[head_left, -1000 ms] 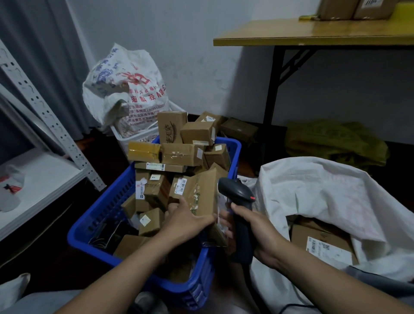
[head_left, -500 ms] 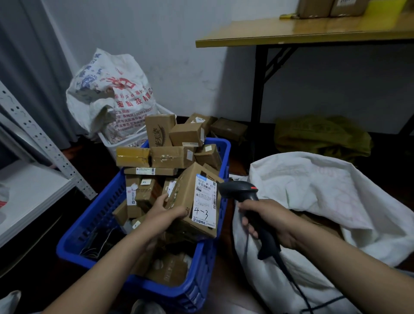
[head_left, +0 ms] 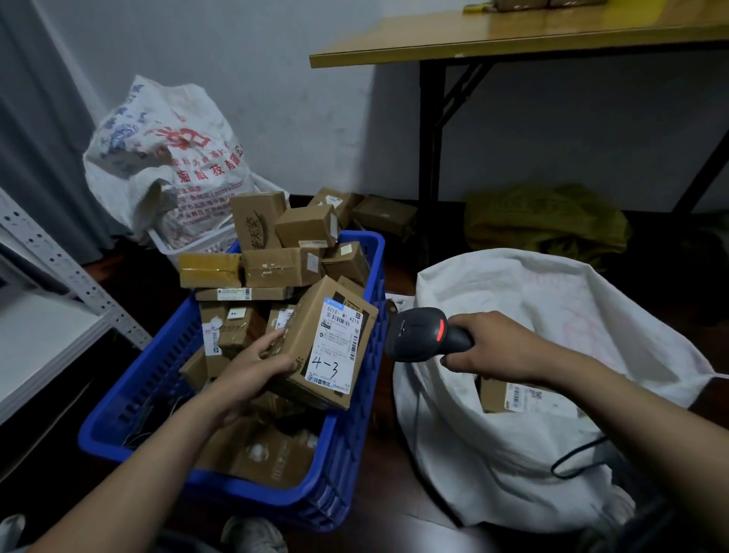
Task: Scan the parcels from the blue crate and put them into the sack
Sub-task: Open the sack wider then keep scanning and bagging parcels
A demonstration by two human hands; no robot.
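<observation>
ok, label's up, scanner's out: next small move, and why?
Probably swing the scanner onto the label: the left hand holds the parcel over the blue crate, label facing the camera, and the right hand grips the scanner just beside it, red light lit. The sack likely comes after.

Around the work spot: furniture, a printed bag and a bundle by the wall.
A yellow-topped table (head_left: pixel 513 39) on black legs stands against the pale wall (head_left: pixel 276 79), with cardboard boxes (head_left: pixel 524 3) at its far edge. Under it lies a crumpled olive-green bundle (head_left: pixel 544 221), perhaps a sack or cloth. To the left, a white woven bag (head_left: pixel 165 158) printed in red and blue sits in a white basket (head_left: pixel 185 246), near a grey curtain (head_left: pixel 31 118) and a white perforated-steel shelf (head_left: pixel 43 335).
</observation>
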